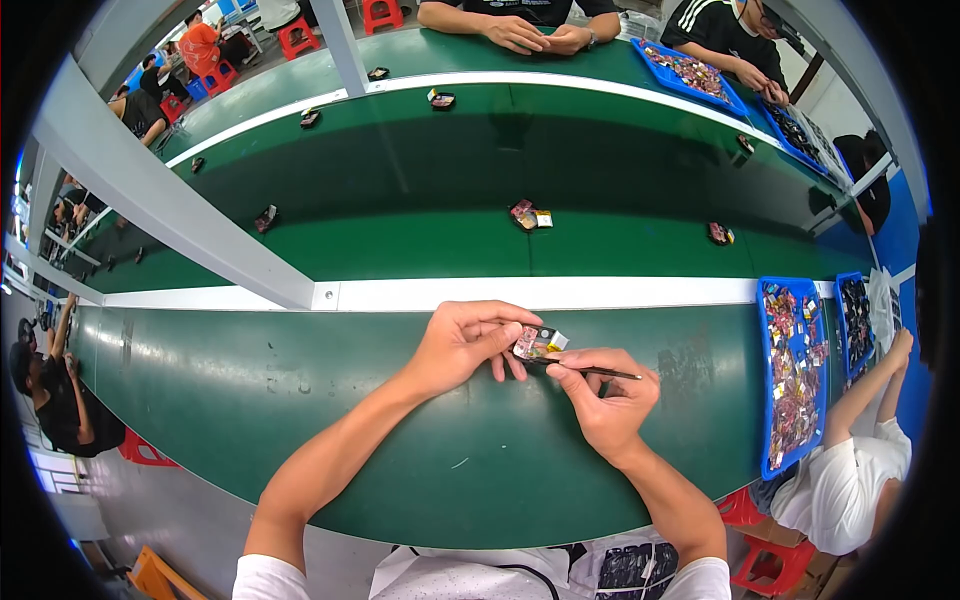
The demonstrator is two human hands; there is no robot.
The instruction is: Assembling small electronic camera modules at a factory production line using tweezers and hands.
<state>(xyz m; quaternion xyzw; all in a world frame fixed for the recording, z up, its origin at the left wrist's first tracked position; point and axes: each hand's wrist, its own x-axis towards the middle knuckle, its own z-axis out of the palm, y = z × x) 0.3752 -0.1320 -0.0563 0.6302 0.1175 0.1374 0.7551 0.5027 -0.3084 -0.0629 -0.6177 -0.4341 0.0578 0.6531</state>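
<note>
Over the green worktable [400,455], my left hand [462,345] grips a small black housing [538,342] between thumb and fingers. Inside the housing shows a reddish circuit board with a silver and yellow piece at its right end. Closed around a thin black tweezers-like tool [605,373], my right hand [612,400] brings the tip to the lower edge of the housing. Whether the tip touches the board or only the rim, I cannot tell.
Past a white rail [440,293] runs a green conveyor belt carrying several similar units, one of them an open housing [528,215]. To the right stands a blue tray [768,400] of small boards, near a co-worker in white [845,490]. A grey metal post [180,200] slants across the left.
</note>
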